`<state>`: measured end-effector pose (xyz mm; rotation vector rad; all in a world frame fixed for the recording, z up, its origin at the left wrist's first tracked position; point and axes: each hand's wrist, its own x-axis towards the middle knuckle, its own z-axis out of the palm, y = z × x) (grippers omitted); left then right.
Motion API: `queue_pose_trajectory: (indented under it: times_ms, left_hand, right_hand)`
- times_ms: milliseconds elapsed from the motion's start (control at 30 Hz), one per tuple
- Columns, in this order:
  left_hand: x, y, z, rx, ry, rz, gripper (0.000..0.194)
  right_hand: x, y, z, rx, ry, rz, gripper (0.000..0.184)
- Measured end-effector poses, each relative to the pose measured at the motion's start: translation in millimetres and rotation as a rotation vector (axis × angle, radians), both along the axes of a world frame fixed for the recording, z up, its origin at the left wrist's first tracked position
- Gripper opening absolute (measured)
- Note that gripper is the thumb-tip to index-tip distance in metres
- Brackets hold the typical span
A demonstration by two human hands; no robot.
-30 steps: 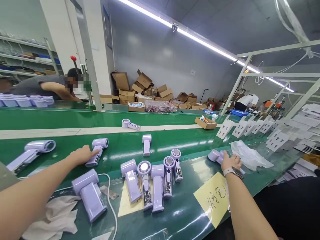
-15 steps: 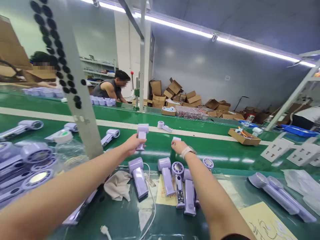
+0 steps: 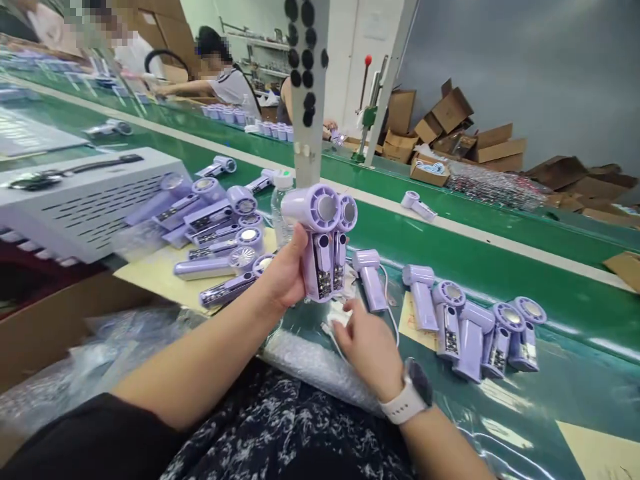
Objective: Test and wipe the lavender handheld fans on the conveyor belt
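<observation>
My left hand (image 3: 287, 272) is closed round the handles of two lilac hand-held fans (image 3: 323, 243), held upright side by side above the table edge. My right hand (image 3: 364, 347), with a white watch on the wrist, sits just below them, its fingers pinching a white cable plug (image 3: 334, 317). A row of several more lilac fans (image 3: 475, 327) lies on the green table to the right. A pile of the same fans (image 3: 220, 233) lies on a yellow sheet to the left.
A white vented machine (image 3: 75, 197) stands at the left. A metal post (image 3: 307, 80) rises behind a clear bottle (image 3: 281, 207). The green conveyor (image 3: 475, 233) carries single fans. Other people work at the far side. Cardboard boxes (image 3: 450, 127) are stacked by the wall.
The view has swung left. My left hand, earlier reaching to a fan on the belt, now holds two fans close to me. My right hand has dropped from the belt to the white plug.
</observation>
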<state>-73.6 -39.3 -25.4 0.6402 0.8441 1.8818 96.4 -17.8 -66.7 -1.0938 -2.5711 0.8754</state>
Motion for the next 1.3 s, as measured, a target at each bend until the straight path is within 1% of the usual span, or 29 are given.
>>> queue_pose_trajectory:
  times_ms: [33,67,133,167,200,267,300,333,400,500,600,633,700,767,867,933,1000,1067,1133,1300]
  left_hand:
    - [-1.2,-6.2,-1.8,0.049,0.004,0.020,0.064]
    - [-1.5,-11.0,-3.3,0.094,0.003,0.030,0.065]
    - [0.4,-16.6,-6.2,0.163,0.000,0.040,0.065]
    - [2.4,-17.4,-7.8,0.182,0.000,0.037,0.065]
    - [5.1,-17.0,-9.4,0.192,-0.001,0.023,0.067]
    - [12.5,-13.1,-12.4,0.195,-0.008,-0.018,0.071]
    - [17.1,-10.1,-13.7,0.194,-0.018,-0.042,0.073]
    - [22.2,-6.6,-14.6,0.191,-0.033,-0.067,0.073]
    - [33.0,0.5,-15.7,0.185,-0.072,-0.120,0.073]
    - [47.5,8.7,-17.0,0.179,-0.093,-0.169,0.073]
    - [56.8,12.7,-20.4,0.173,-0.055,-0.123,0.072]
    - [58.5,13.2,-21.8,0.170,-0.046,-0.105,0.072]
    - [60.1,13.0,-23.9,0.163,-0.039,-0.094,0.073]
    - [60.4,11.5,-24.3,0.153,-0.066,-0.095,0.073]
    - [61.1,8.0,-22.5,0.144,-0.185,-0.079,0.072]
    - [61.3,6.3,-21.2,0.144,-0.263,-0.081,0.071]
    - [59.8,5.5,-20.4,0.139,-0.330,-0.115,0.070]
    - [56.3,4.6,-19.3,0.140,-0.405,-0.151,0.069]
    - [52.1,2.8,-17.6,0.151,-0.437,-0.176,0.067]
    - [48.2,-4.1,-13.9,0.195,-0.274,-0.201,0.069]
  right_hand:
    - [-5.7,-8.7,-6.8,-0.014,-0.022,0.036,0.011]
    - [-9.5,-15.9,-11.0,-0.030,-0.019,0.082,0.007]
    - [-9.3,-23.7,-12.2,-0.097,0.003,0.176,0.008]
    - [-5.6,-24.5,-10.2,-0.187,0.044,0.213,0.007]
    - [-0.1,-23.5,-7.3,-0.308,0.115,0.232,0.006]
    - [12.3,-19.4,-1.0,-0.563,0.325,0.197,0.011]
    - [17.8,-17.4,1.7,-0.655,0.439,0.152,0.015]
    - [22.2,-16.3,3.7,-0.700,0.535,0.101,0.018]
    - [27.2,-17.0,4.9,-0.682,0.642,0.038,0.026]
    - [27.8,-24.3,-0.3,-0.651,0.730,-0.055,0.032]
    - [25.7,-32.2,-9.0,-0.729,0.825,-0.196,0.042]
    - [25.5,-33.5,-11.1,-0.760,0.841,-0.221,0.045]
    - [26.8,-32.7,-12.6,-0.759,0.824,-0.204,0.047]
    - [30.4,-28.9,-11.0,-0.647,0.755,-0.117,0.044]
    - [36.3,-24.5,-8.3,-0.428,0.673,-0.012,0.036]
    - [38.1,-25.2,-9.1,-0.364,0.679,0.001,0.032]
    - [37.6,-27.4,-10.9,-0.332,0.710,0.016,0.030]
    - [35.9,-28.8,-11.7,-0.309,0.737,0.048,0.029]
    - [34.4,-28.3,-10.6,-0.317,0.741,0.032,0.031]
    - [31.7,-27.1,-8.6,-0.465,0.710,-0.145,0.049]
